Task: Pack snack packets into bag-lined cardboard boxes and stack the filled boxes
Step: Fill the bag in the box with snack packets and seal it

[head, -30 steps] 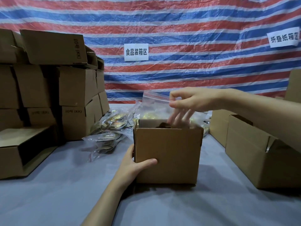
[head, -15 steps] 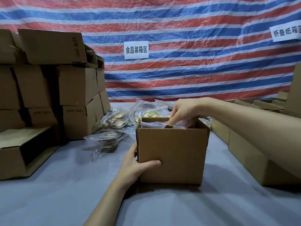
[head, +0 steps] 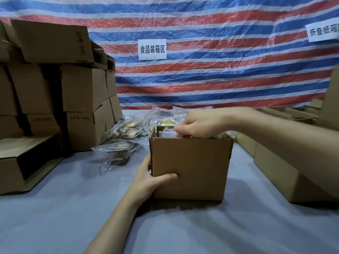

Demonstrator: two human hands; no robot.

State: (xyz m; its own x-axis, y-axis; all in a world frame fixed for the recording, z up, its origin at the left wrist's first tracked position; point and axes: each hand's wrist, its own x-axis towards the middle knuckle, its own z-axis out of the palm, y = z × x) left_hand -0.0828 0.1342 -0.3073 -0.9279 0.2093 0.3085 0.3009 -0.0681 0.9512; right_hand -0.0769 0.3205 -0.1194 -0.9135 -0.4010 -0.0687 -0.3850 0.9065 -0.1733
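Note:
A small open cardboard box (head: 190, 167) stands upright on the grey table, in the middle of the head view. My left hand (head: 146, 182) grips its lower left corner, thumb across the front face. My right hand (head: 200, 123) reaches over the top rim with its fingers curled down into the box, pressing on a clear plastic bag (head: 167, 133) that shows just inside the opening. What lies deeper in the box is hidden. A heap of clear bags of snack packets (head: 126, 136) lies on the table behind and to the left of the box.
Stacked brown boxes (head: 80, 88) rise at the left, with one open box lying on its side (head: 23, 162) in front. More cardboard boxes (head: 275, 173) line the right side. A striped tarpaulin (head: 220, 74) with paper labels hangs behind the table.
My right hand came down from above the box, pushing the raised plastic bag into the opening, and its fingers now sit inside the rim. My left hand kept its grip on the box.

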